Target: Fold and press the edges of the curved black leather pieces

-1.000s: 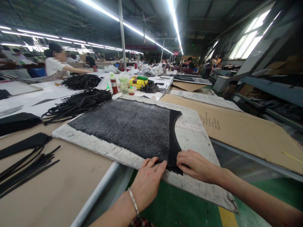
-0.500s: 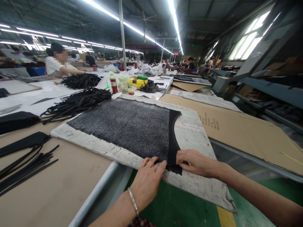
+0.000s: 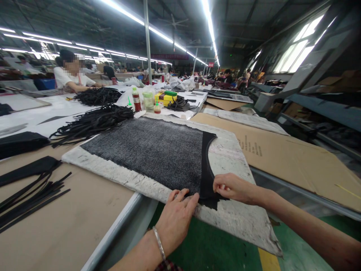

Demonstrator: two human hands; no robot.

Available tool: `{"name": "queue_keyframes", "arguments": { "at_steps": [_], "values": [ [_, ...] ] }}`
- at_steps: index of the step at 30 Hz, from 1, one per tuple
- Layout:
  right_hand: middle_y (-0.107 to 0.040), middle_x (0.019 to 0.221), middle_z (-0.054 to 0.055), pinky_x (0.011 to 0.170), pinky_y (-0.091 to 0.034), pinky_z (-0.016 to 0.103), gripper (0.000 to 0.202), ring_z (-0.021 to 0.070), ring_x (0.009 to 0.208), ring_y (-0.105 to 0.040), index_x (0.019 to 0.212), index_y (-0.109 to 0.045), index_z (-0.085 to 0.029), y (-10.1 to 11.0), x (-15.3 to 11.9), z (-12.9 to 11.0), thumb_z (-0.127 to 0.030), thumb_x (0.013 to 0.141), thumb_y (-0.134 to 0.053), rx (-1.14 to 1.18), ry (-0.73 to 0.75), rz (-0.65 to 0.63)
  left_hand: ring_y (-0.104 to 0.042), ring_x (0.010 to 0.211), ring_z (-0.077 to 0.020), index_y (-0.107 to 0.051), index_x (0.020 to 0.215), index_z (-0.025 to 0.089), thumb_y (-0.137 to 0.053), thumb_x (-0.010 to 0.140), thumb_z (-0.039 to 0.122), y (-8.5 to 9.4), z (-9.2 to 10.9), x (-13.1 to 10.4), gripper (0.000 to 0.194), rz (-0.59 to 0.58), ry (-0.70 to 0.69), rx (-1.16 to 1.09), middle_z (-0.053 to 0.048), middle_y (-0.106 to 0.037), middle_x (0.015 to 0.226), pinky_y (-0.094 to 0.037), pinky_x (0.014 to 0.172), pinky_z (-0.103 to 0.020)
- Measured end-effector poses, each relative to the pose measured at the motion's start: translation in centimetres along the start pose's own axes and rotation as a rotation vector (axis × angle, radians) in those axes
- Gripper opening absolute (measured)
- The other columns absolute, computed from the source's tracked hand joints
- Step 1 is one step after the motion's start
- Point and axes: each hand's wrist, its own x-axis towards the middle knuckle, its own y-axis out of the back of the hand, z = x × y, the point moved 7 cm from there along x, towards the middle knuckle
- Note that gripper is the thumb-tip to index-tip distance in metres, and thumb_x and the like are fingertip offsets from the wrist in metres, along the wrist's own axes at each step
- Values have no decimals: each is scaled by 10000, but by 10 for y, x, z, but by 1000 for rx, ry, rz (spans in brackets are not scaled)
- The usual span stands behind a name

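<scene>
Long rows of worktables run under strip lights in a big factory hall, and the nearest brown table top (image 3: 70, 226) carries a thick white board with ragged edges (image 3: 239, 222) that juts out over the table's near edge above a green floor. Lying on that board is a dark grey fuzzy rectangular mat (image 3: 152, 150), and along the mat's right edge sits a narrow curved black strip of sheet material (image 3: 207, 165), its near end reaching the board's front part.

At the near edge of the mat rests the left hand (image 3: 176, 218), palm down, fingers flat and spread, pressing on the mat just beside the strip; it grasps nothing. A silver bangle circles its wrist. The right hand (image 3: 232, 188) has its fingers curled together, pinching the near end of the black strip at its right side.

On the table to the left lie loose thin black strips (image 3: 31, 199), and farther back a large tangled heap of black strips (image 3: 93, 122). Behind the mat stand a small bottle of red liquid (image 3: 136, 101), a clear jar (image 3: 147, 100) and a yellow box (image 3: 166, 98). Flat brown cardboard sheets (image 3: 282, 154) cover the table to the right. A person in a white top (image 3: 70, 77) sits at a far table on the left.
</scene>
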Motion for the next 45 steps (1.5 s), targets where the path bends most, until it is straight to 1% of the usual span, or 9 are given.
{"name": "queue_keyframes", "arguments": {
  "at_steps": [5,8,13,22,29,34,36,39,45],
  "values": [
    [-621,823,7,749,-404,294,171,157,766,-572,839,-602,-194,7,-2,-7,-115,827,-451,-118,-3,99,-372,1294,-266,-336,1380,195,-356,913,71,1,0,1,484,-3,16,-4,-34,-584,1269,-294,1038,-460],
    [-638,853,4,825,-388,332,172,172,824,-581,868,-601,-208,8,-4,-1,-156,865,-437,-154,-13,80,-369,1296,-263,-332,1383,200,-368,907,66,1,0,1,496,1,15,-9,-34,-583,1269,-297,1036,-455],
    [-648,950,32,730,-424,290,198,178,809,-595,1026,-590,-218,10,-12,34,-262,849,-512,35,-249,130,-377,1291,-259,-336,1381,198,-369,910,69,1,1,0,490,10,17,6,-44,-596,1244,-305,1033,-459],
    [-620,663,-10,589,-423,269,357,175,644,-601,1059,-512,-172,-15,-18,58,-237,716,-585,247,-478,223,-376,1295,-249,-344,1380,208,-377,893,54,0,4,-2,512,13,10,26,-36,-554,1312,-312,1045,-446],
    [-459,481,-107,426,-405,236,600,131,400,-488,1308,-399,-192,-18,-16,48,-339,744,-545,601,-441,192,-374,1294,-239,-353,1373,220,-384,889,52,3,5,-2,514,11,12,32,-18,-548,1322,-310,1042,-438],
    [-591,660,-9,537,-463,230,358,118,576,-558,981,-646,-142,-11,-12,41,-339,711,-514,774,-388,117,-375,1289,-247,-348,1382,205,-373,873,33,3,6,-3,538,11,3,33,-34,-542,1328,-306,1039,-433],
    [-641,781,15,610,-481,243,381,134,674,-593,1037,-636,-149,-11,-10,37,-307,703,-543,805,-329,59,-374,1288,-251,-336,1388,202,-369,883,41,2,5,-4,532,16,0,32,-34,-542,1328,-305,1036,-438],
    [-668,852,26,667,-482,263,382,158,743,-613,1085,-617,-164,-7,-6,31,-323,739,-603,686,-198,67,-368,1293,-251,-326,1394,204,-374,887,44,0,3,-4,534,24,2,33,-34,-544,1323,-300,1038,-445],
    [-575,672,-1,598,-403,261,262,142,633,-527,785,-648,-184,14,9,25,-419,861,-560,306,-139,270,-382,1268,-248,-350,1387,304,-375,917,97,5,9,-1,514,19,-6,7,-7,-532,1318,-293,1040,-447]
  ]
}}
